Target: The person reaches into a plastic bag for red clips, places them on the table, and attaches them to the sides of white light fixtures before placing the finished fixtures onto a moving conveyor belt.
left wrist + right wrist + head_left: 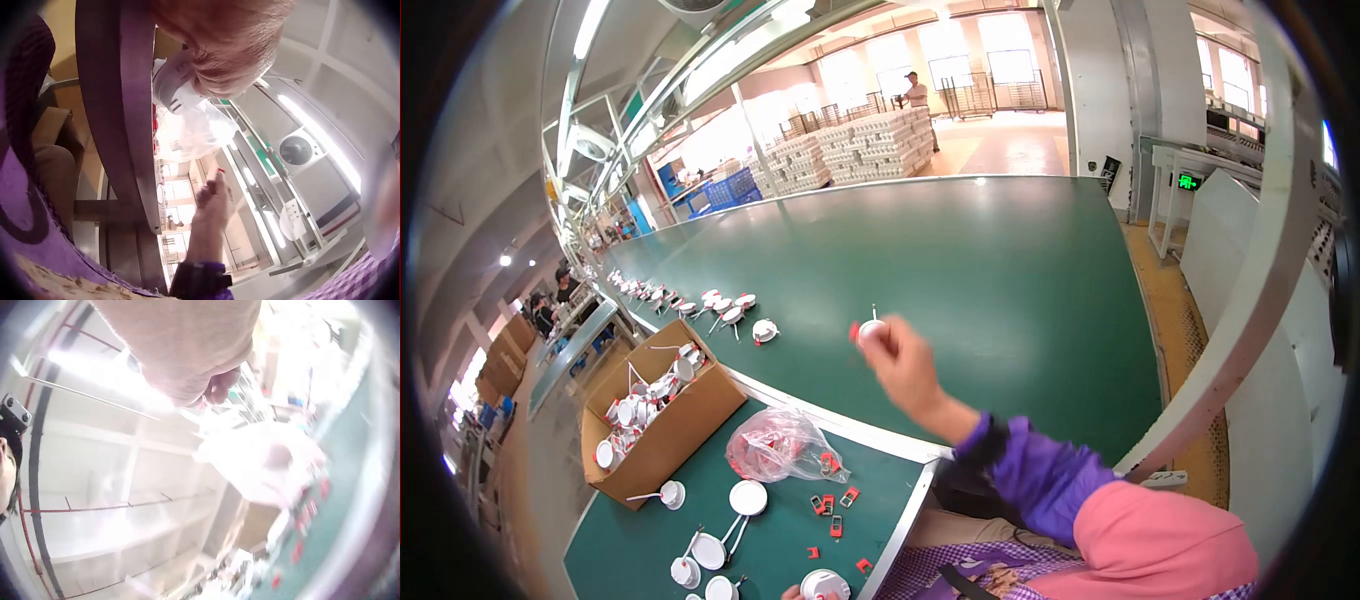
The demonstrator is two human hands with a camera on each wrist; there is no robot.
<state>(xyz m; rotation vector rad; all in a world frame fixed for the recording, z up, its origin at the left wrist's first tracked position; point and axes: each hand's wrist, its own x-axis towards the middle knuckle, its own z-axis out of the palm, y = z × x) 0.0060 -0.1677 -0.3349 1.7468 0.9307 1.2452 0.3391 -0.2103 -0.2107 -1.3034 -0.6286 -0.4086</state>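
My right hand [908, 372] is raised over the green conveyor belt [1000, 280] and pinches a small white round downlight [870, 333] with a red piece at its edge. Low in the head view, the fingertips of my left hand [791, 593] show at the side of another white downlight [827, 584]. The left wrist view has that hand [228, 47] gripping the white housing [175, 90]. In the right wrist view the right hand [194, 356] is blurred and its downlight is mostly hidden. Small red clips [836, 525] lie scattered on the side table near the left hand.
A clear plastic bag [785, 445] of red parts lies on the side table [635, 550], beside several white downlights [748, 497]. An open cardboard box [685, 425] full of downlights stands behind. More downlights [730, 314] line the belt's left side. A metal post [1250, 290] rises at right.
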